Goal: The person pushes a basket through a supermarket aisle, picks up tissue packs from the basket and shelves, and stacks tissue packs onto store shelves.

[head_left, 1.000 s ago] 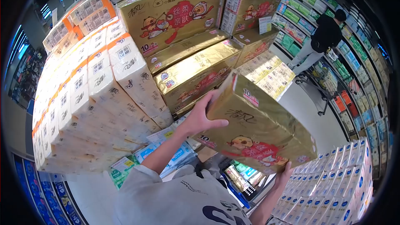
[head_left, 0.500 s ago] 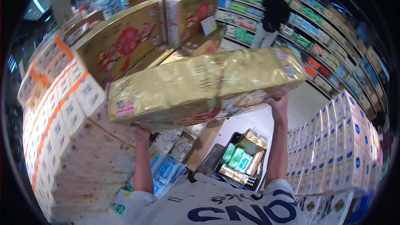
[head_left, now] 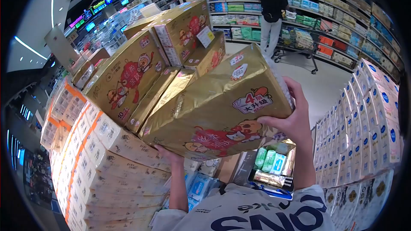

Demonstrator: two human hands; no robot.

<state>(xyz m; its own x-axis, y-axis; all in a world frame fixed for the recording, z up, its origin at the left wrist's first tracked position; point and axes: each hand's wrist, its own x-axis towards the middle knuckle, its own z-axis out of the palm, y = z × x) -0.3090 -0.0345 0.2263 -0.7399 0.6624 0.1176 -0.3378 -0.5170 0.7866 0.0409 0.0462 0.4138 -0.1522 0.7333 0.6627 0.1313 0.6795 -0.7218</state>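
A large gold pack of tissues (head_left: 201, 115), with red cartoon print, is tilted in front of me between both hands. My right hand (head_left: 291, 117) grips its right end, thumb on the printed front and fingers round the edge. My left hand (head_left: 170, 154) is at the lower left, holding the pack's underside; most of its fingers are hidden. The pack's left end lies close against gold packs (head_left: 132, 72) stacked on the display. Whether it rests on them I cannot tell.
White tissue packs (head_left: 111, 167) form a tall stack on the left, and another stack (head_left: 359, 124) stands right. Below is a basket holding green packs (head_left: 269, 160). A person in black (head_left: 272, 4) stands by a shopping cart (head_left: 299, 42) near stocked shelves.
The gold pack has turned from lying lengthwise to showing its printed front, its right end raised. My right hand has moved up onto that end. The view has shifted too.
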